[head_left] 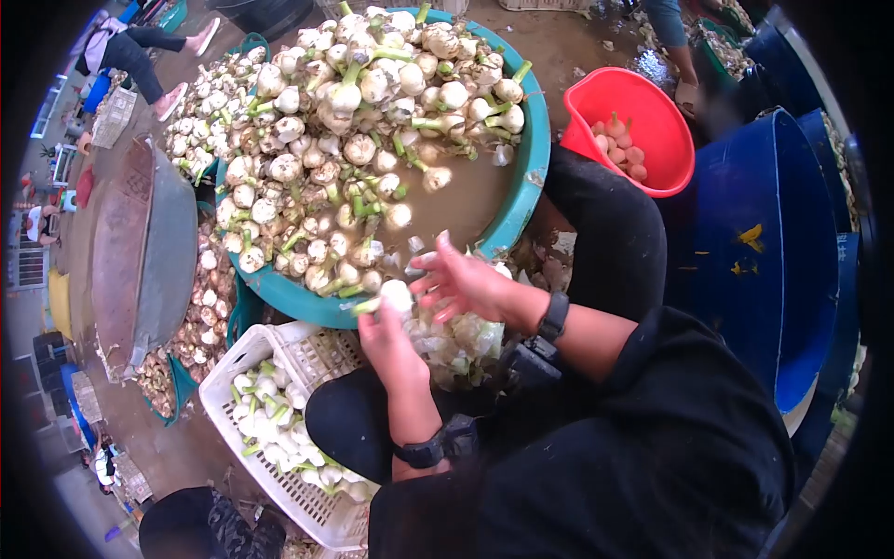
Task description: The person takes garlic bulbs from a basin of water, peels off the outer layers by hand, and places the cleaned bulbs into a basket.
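My left hand (395,352) pinches a clean white garlic bulb (396,296) by its lower side, its green stem pointing left. Just right of the bulb, my right hand (464,284) is raised with its fingers apart and holds nothing. Both hands are over the near rim of a large teal tub (531,177). Inside it, many soil-stained garlic bulbs (358,149) are heaped in brown water. Pale peeled skins (461,345) lie below my hands, between my knees.
A white plastic crate (223,396) of cleaned bulbs stands at my left knee. To the right are a red basin (670,130) with roundish items and a tall blue barrel (745,252). A metal trough (163,252) and sacks of garlic (207,312) are on the left. Other people sit nearby.
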The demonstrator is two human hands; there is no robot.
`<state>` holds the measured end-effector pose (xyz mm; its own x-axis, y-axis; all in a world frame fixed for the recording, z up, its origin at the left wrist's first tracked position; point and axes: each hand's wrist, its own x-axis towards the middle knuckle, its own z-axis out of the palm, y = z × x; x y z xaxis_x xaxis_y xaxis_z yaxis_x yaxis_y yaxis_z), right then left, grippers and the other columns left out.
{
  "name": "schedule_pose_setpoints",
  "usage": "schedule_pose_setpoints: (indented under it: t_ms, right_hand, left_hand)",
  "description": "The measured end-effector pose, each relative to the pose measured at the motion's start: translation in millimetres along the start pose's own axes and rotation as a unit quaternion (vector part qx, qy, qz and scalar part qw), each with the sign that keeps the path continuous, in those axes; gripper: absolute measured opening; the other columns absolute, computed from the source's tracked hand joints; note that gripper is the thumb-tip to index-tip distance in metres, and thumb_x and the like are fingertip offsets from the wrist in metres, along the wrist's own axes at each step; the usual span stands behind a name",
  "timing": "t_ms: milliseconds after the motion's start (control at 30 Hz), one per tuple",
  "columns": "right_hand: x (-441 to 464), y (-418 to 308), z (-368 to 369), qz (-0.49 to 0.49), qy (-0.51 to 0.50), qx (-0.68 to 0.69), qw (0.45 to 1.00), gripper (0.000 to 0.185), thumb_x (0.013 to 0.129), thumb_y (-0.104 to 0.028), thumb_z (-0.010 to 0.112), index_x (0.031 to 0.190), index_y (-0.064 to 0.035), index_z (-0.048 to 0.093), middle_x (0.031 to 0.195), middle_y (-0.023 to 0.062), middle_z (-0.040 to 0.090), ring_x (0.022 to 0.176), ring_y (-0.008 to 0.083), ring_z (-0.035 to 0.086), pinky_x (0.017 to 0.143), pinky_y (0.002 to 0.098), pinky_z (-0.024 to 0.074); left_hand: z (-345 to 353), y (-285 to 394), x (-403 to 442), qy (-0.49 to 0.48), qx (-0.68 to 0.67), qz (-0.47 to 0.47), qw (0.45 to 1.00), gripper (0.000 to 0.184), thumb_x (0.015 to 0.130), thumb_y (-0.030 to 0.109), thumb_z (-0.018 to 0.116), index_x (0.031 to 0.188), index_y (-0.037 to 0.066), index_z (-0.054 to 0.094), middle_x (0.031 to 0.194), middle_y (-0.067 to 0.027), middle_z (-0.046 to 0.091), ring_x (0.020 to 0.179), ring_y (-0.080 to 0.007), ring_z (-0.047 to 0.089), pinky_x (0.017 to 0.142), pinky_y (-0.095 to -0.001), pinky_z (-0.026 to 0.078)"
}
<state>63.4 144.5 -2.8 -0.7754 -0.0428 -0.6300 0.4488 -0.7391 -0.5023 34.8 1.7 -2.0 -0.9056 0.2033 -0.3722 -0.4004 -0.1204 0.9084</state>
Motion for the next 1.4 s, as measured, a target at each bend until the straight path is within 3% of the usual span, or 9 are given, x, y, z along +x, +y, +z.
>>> schedule_pose_setpoints:
  t_ms: [200,333,467,600,800,933,1133,1233,1400]
  right_hand:
    - [-8.1,-64.6,-24.3,-0.079,-0.482,0.303,0.818,0.058,0.086,-0.054,0.037,0.113,-0.0027,0.045,0.104,0.0174,0.056,0.087,0.0271,0.060,0.070,0.0383,0.0519]
    - [71.8,-97.8,-55.4,-0.200,-0.028,0.038,0.979,0.045,0.086,-0.041,0.042,0.114,-0.0063,0.048,0.111,0.0129,0.054,0.101,0.0289,0.054,0.080,0.0403,0.0477]
    - [155.4,-62.6,-57.4,-0.129,0.234,-0.825,0.498,0.031,0.079,-0.016,0.049,0.108,-0.0127,0.057,0.114,0.0168,0.047,0.101,0.0361,0.050,0.081,0.0394,0.0465]
    - [180.8,-45.0,-52.9,-0.117,-0.125,-0.849,0.500,0.040,0.079,-0.040,0.055,0.101,-0.0070,0.060,0.096,0.0153,0.061,0.087,0.0268,0.059,0.072,0.0383,0.0469]
    - [27.2,-7.9,18.8,-0.240,-0.117,-0.554,0.789,0.022,0.071,-0.015,0.061,0.086,0.0003,0.055,0.082,0.0181,0.060,0.077,0.0340,0.057,0.066,0.0388,0.0448]
    - [3.8,3.7,1.1,-0.441,-0.109,-0.714,0.532,0.009,0.071,-0.010,0.054,0.076,-0.0032,0.053,0.072,0.0127,0.056,0.072,0.0283,0.057,0.065,0.0374,0.0458]
    - [-4.7,3.6,-0.3,-0.379,-0.110,-0.762,0.513,0.013,0.071,-0.015,0.052,0.064,-0.0039,0.056,0.066,0.0128,0.059,0.058,0.0293,0.058,0.056,0.0372,0.0481]
    - [-5.9,-7.2,1.9,-0.151,-0.039,-0.556,0.817,0.022,0.081,-0.015,0.046,0.076,0.0026,0.060,0.068,0.0160,0.059,0.053,0.0205,0.058,0.052,0.0358,0.0486]
    - [-12.4,-10.1,-2.5,0.008,-0.077,-0.218,0.973,0.027,0.085,-0.021,0.049,0.079,0.0018,0.062,0.069,0.0196,0.058,0.059,0.0195,0.059,0.050,0.0358,0.0463]
  left_hand:
    - [20.2,9.1,-4.5,0.065,0.076,0.123,0.987,0.055,0.089,0.032,0.047,0.128,0.000,0.026,0.129,-0.0212,0.037,0.122,-0.0269,0.034,0.102,-0.0373,0.021]
    - [10.5,4.1,8.4,0.123,0.004,-0.020,0.992,0.039,0.088,0.021,0.051,0.119,0.002,0.038,0.118,-0.0117,0.049,0.108,-0.0175,0.044,0.090,-0.0316,0.034]
    - [18.8,-4.2,10.9,0.067,0.017,-0.012,0.998,0.030,0.088,0.018,0.051,0.113,0.003,0.045,0.112,-0.0081,0.053,0.104,-0.0142,0.047,0.087,-0.0277,0.035]
    - [0.1,-10.7,17.2,0.098,0.095,0.009,0.991,0.036,0.090,0.020,0.047,0.119,0.000,0.039,0.119,-0.0118,0.046,0.102,-0.0168,0.047,0.083,-0.0256,0.037]
    - [14.1,3.9,18.1,0.061,0.138,0.094,0.984,0.049,0.091,0.031,0.044,0.125,-0.003,0.033,0.123,-0.0149,0.038,0.106,-0.0205,0.043,0.091,-0.0319,0.034]
    - [-8.9,8.4,16.4,0.044,0.058,-0.047,0.996,0.028,0.084,0.016,0.054,0.105,-0.003,0.053,0.099,-0.0083,0.055,0.088,-0.0144,0.053,0.075,-0.0239,0.043]
    - [-12.7,8.7,16.5,-0.054,-0.053,-0.126,0.989,0.022,0.082,0.016,0.054,0.099,0.002,0.058,0.079,-0.0022,0.056,0.068,-0.0077,0.052,0.050,-0.0194,0.038]
    - [0.0,13.4,9.1,-0.055,-0.116,-0.135,0.983,0.025,0.082,0.020,0.052,0.102,0.003,0.056,0.082,-0.0020,0.055,0.070,-0.0065,0.052,0.047,-0.0191,0.036]
    - [-15.1,7.5,16.6,-0.209,-0.034,0.013,0.977,0.046,0.085,0.026,0.049,0.125,0.005,0.043,0.096,-0.0057,0.056,0.081,-0.0130,0.054,0.067,-0.0236,0.044]
